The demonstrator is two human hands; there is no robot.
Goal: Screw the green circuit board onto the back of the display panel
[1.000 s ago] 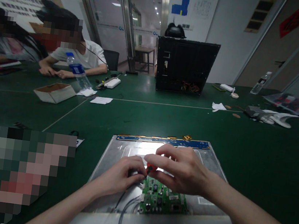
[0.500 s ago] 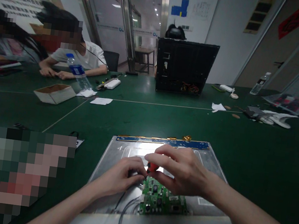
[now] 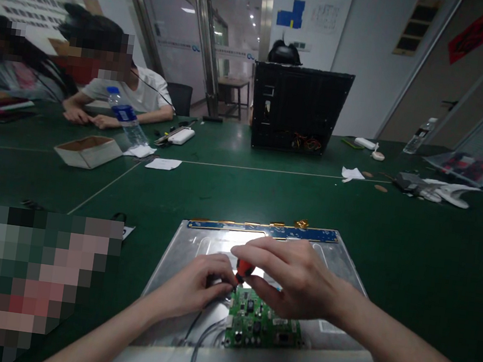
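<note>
A green circuit board lies on the metal back of a display panel, with grey cables running from its left edge. My right hand grips a short red-and-black screwdriver, its handle upright over the board's upper left corner. The screwdriver's tip is hidden behind fingers. Close beside it, my left hand is pinched at that same corner, near the tip. Whatever its fingertips hold is too small to make out. Along the panel's far edge runs a blue circuit strip.
Across the green table stands a black casing. An open box and a water bottle are at the left, near two seated people. White and grey parts lie at the right. A blurred-out patch covers the near left.
My right hand has shifted and turned slightly, and the screwdriver handle with it has moved a little to the left. My left hand stays in place.
</note>
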